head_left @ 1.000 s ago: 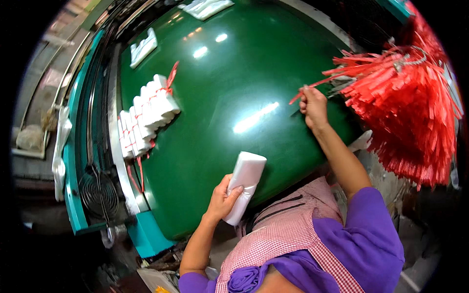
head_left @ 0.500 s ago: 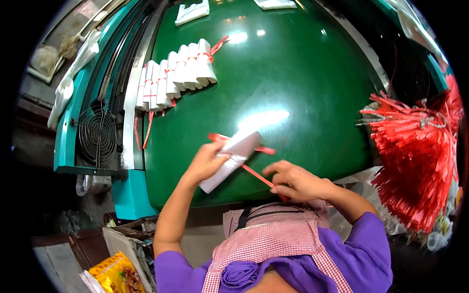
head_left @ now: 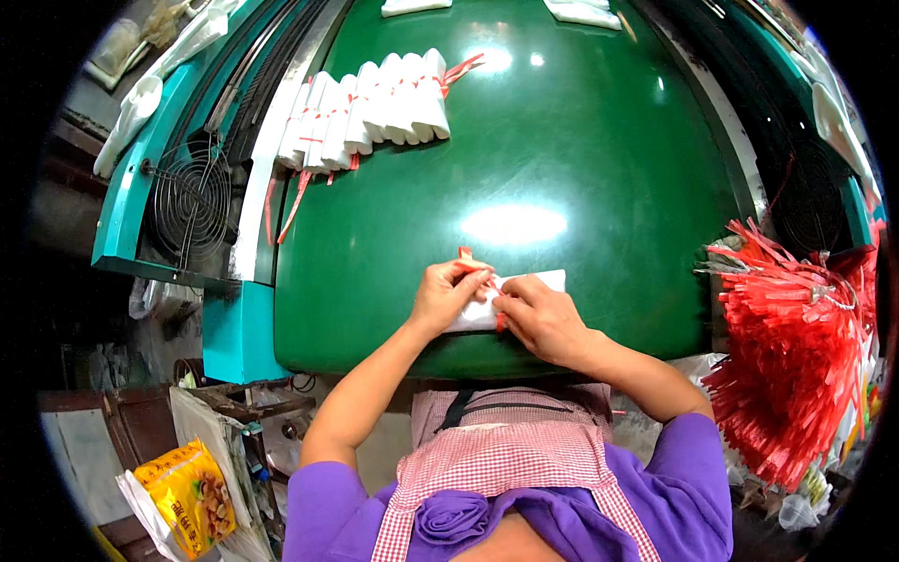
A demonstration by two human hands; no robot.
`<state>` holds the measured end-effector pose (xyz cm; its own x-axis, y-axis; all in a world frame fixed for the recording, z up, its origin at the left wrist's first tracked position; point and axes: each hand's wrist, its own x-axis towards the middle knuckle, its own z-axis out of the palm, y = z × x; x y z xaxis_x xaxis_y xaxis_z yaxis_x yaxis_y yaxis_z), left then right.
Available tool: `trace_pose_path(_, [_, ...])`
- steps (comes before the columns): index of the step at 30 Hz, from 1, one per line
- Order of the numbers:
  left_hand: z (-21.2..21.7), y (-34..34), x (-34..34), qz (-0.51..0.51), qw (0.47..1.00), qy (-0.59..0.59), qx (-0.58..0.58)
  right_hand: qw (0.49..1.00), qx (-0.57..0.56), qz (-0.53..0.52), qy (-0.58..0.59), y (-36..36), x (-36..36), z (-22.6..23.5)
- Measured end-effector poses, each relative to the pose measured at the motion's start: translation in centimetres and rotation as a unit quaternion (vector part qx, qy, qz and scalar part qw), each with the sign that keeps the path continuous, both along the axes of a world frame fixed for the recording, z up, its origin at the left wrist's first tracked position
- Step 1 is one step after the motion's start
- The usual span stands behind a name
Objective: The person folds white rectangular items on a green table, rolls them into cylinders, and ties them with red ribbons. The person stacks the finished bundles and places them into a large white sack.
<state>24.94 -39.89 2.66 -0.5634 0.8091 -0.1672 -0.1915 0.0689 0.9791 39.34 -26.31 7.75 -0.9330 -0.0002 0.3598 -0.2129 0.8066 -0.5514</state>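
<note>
A folded bundle of white plastic bags (head_left: 548,280) lies at the near side of the green belt, under both hands. A red plastic strip (head_left: 464,253) runs around it. My left hand (head_left: 451,298) pinches one part of the strip above the bundle. My right hand (head_left: 546,321) pinches the strip right beside it, fingertips close to the left ones. Fingers hide the spot where the strip's ends meet. Farther off at the left lies a row of several white bag bundles (head_left: 379,105), each with a red strip around its middle.
The green belt (head_left: 599,197) stretches away between metal side rails. A thick bunch of red strips (head_left: 782,361) hangs at the right edge. White bags (head_left: 582,12) lie at the far end. A round wire guard (head_left: 192,203) is on the left frame, with a yellow packet (head_left: 187,496) below.
My right hand has moved up to meet the left at the bundle. The bundle has turned closer to level, lying on the belt, and both hands now pinch the strip over it.
</note>
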Motion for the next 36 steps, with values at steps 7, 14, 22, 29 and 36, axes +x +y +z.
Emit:
trace_pose_path(7, [0.1,-0.4,0.4,-0.01,0.984,0.155,0.083,0.802,-0.516,-0.04,-0.299,1.7,-2.7,-0.1])
trace_pose_path(14, [1.0,-1.9,2.3,-0.053,0.76,0.637,0.121,0.857,-0.465,0.036,-0.217,1.1,-2.4,-2.8])
trace_pose_path(22, [2.4,-2.9,2.0,-0.158,0.653,0.71,0.211,0.881,-0.433,0.088,-0.17,-0.1,-1.6,-4.0])
trace_pose_path(29, [2.6,-3.9,1.6,-0.06,0.783,0.6,0.154,0.866,-0.438,0.025,-0.241,-1.0,-2.4,-3.4])
trace_pose_path(36, [0.1,-3.5,-4.2,0.049,0.912,0.377,-0.155,0.992,-0.09,0.088,0.0,-5.3,0.9,-2.5])
